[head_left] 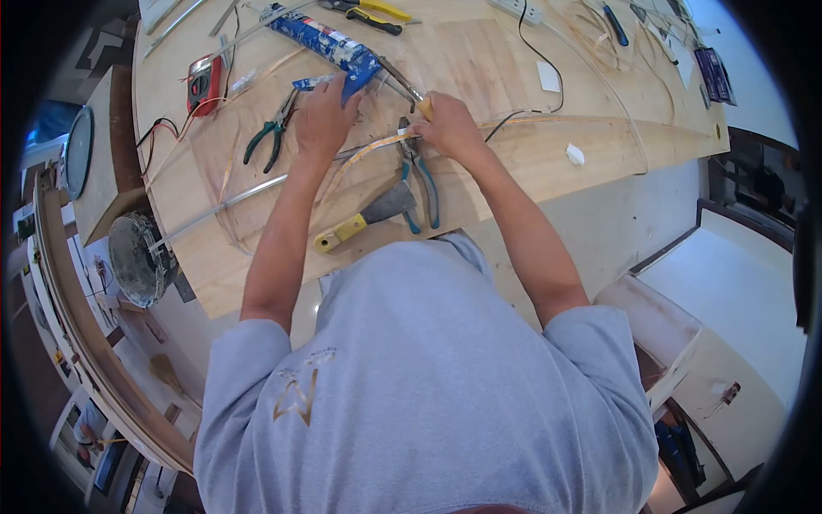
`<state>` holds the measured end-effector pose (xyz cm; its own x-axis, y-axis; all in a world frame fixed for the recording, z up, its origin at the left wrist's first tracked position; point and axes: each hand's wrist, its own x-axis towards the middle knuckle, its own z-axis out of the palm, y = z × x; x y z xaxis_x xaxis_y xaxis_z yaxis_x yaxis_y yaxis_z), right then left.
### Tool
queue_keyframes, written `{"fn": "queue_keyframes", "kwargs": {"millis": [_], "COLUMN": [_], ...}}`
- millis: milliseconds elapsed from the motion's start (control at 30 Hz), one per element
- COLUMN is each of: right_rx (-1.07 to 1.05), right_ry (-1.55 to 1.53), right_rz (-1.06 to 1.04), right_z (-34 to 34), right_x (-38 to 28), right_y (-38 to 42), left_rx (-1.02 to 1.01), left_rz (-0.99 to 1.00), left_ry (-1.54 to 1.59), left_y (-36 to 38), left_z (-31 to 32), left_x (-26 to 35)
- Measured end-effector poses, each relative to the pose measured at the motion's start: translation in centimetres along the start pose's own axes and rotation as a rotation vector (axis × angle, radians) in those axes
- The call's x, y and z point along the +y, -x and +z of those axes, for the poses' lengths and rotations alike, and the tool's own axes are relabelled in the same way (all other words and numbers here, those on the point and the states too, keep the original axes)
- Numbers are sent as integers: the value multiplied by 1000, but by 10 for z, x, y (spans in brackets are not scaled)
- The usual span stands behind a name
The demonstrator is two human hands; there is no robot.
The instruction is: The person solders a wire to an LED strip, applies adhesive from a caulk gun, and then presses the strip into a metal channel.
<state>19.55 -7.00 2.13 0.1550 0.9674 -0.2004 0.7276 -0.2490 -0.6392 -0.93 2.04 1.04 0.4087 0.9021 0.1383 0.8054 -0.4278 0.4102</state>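
My left hand (324,120) is closed at the near end of a paint-smeared blue caulking gun (321,41), its fingertips partly hidden. In my right hand (451,127) is a soldering iron (414,92) with a light wooden-looking handle, its metal shaft pointing up and left towards the caulking gun. An LED strip (364,154) curves across the table below both hands. Close under my right hand lie blue-handled pliers (419,188), touching a yellow-handled scraper (368,219). Another pair of pliers with green and black handles (272,135) lies left of my left hand.
A red multimeter (204,84) with leads sits at the left of the wooden table (488,56). Yellow-black pliers (368,12) and a white power strip (518,10) lie along the far edge. A black cord (558,81) loops on the right. A bucket (137,257) stands left.
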Motion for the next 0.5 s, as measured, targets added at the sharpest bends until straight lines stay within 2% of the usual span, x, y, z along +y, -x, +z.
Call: {"fn": "queue_keyframes", "kwargs": {"millis": [100,300,500], "right_rx": [4,40,92], "right_ry": [11,13,23], "right_rz": [8,-6,-45], "right_z": [-2,2,10], "right_x": [-1,1,10], "right_y": [0,2,1], "left_rx": [17,-23,60], "left_rz": [86,46,13], "left_ry": [10,-42,-387], "left_y": [-4,-5,3], "left_z": [0,-7,8], "left_x": [-9,-2,4]}}
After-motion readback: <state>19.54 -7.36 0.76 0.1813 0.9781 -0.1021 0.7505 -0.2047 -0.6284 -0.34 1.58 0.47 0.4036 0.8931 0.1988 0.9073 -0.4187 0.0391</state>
